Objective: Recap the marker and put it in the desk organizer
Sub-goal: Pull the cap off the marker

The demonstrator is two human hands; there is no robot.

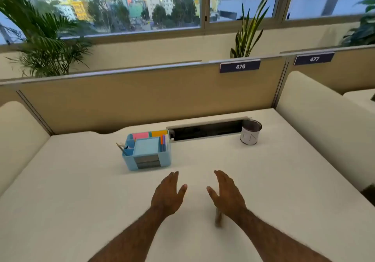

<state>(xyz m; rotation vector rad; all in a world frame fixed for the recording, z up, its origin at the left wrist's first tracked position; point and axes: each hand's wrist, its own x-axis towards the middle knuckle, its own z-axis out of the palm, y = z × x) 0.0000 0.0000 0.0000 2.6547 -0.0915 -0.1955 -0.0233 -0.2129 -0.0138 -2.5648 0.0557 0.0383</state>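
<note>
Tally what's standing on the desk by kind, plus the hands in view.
Desk organizer, blue: 1
Cup, white and cylindrical: 1
Hands, left hand and right hand, both open and empty above the desk: 2
Total: 4

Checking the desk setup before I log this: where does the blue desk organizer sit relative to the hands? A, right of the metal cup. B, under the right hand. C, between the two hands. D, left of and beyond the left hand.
D: the blue desk organizer stands beyond the left hand, offset left.
</note>
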